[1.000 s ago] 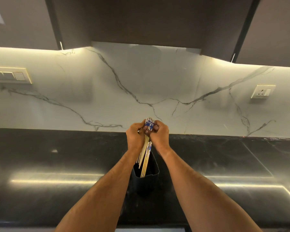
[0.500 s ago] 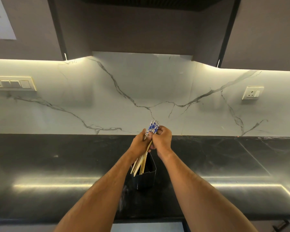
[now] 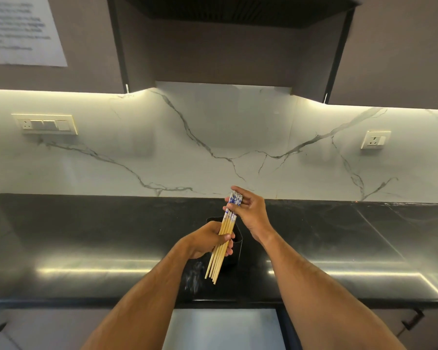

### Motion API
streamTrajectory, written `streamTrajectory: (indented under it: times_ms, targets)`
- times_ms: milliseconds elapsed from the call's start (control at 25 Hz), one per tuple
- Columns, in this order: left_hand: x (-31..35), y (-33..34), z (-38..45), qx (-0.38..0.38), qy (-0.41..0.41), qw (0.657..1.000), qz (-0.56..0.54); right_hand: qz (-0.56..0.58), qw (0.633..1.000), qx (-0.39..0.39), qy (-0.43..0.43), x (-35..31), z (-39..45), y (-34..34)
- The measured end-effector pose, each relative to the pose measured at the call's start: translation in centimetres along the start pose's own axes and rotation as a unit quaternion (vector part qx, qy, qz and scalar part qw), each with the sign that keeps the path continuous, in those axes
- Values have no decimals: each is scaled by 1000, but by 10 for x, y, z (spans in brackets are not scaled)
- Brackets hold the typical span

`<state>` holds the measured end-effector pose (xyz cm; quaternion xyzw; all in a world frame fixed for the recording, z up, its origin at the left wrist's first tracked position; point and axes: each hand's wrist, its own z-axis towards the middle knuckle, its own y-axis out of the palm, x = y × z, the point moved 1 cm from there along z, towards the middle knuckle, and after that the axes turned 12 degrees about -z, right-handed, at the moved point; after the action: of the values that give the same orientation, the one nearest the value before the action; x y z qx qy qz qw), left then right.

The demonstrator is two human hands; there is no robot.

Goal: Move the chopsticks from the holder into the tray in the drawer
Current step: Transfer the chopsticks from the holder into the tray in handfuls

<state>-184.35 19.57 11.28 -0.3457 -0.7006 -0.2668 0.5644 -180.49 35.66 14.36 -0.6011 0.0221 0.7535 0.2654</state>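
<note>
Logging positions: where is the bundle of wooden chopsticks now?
Head view, centre: bundle of wooden chopsticks held by left hand and right hand, before the black holder.

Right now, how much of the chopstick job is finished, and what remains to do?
Done: the bundle of bamboo chopsticks with blue-patterned tops is lifted clear of the black holder on the dark counter. In hand: the left hand grips the shafts while the right hand holds the patterned tops. Left: carry them to the drawer tray; a pale surface shows below the counter edge, but no tray is visible.

White marble backsplash (image 3: 238, 137) w/ grey veins, black countertop (image 3: 86, 236), dark upper cabinets (image 3: 390, 46), under-cabinet light strips.
</note>
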Motion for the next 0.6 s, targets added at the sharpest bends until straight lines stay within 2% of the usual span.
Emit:
streamTrajectory:
  times_ms: [200,600]
  targets:
    - [-9,4,-43,-26,-3,1000,2,24,999,25,10,-17,-45,16]
    - [-13,27,-107,-19,1,999,49,26,999,34,0,-44,-104,17]
